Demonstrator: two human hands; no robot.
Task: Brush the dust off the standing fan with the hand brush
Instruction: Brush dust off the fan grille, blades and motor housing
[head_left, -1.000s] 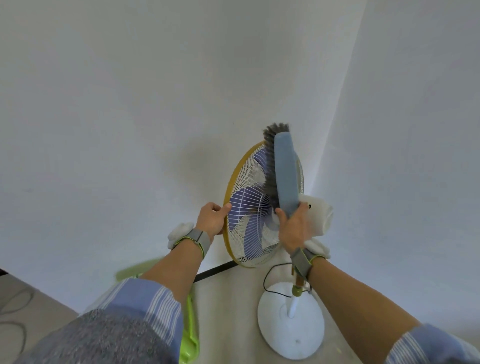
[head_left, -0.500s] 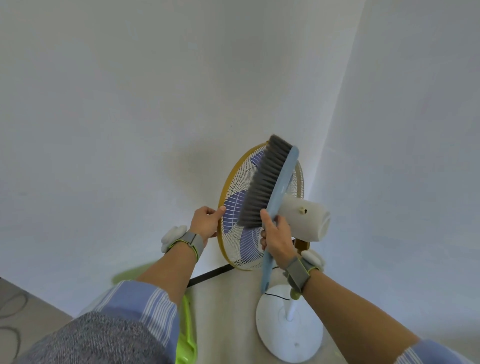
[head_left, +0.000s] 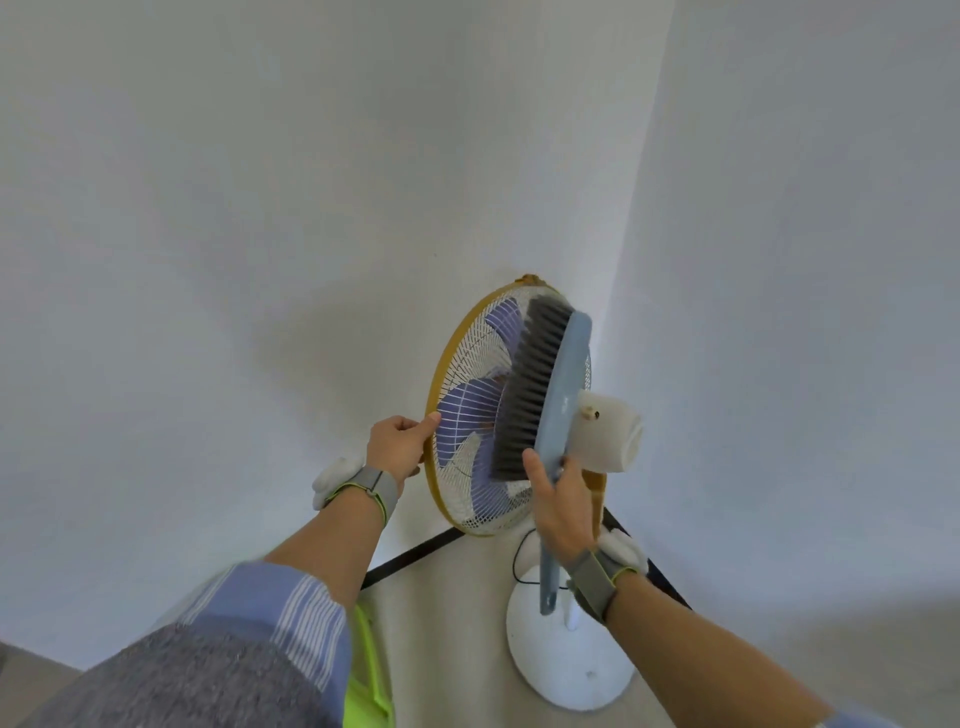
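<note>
Since 1 second ago the hand brush (head_left: 550, 395) has turned, so its dark bristles now show and lie against the back grille. At the left, the left hand (head_left: 397, 449) is closed on the yellow rim of the standing fan (head_left: 467, 415), which stands in the corner of 2 white walls. Further right, the right hand (head_left: 563, 506) grips the brush's blue handle, beside the white motor housing (head_left: 608, 436).

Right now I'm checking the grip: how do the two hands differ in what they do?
The left hand pinches the fan's yellow rim; the right hand wraps the hand brush handle. The left is beside the grille, the right is in front of it. Both wear grey wrist straps.
</note>
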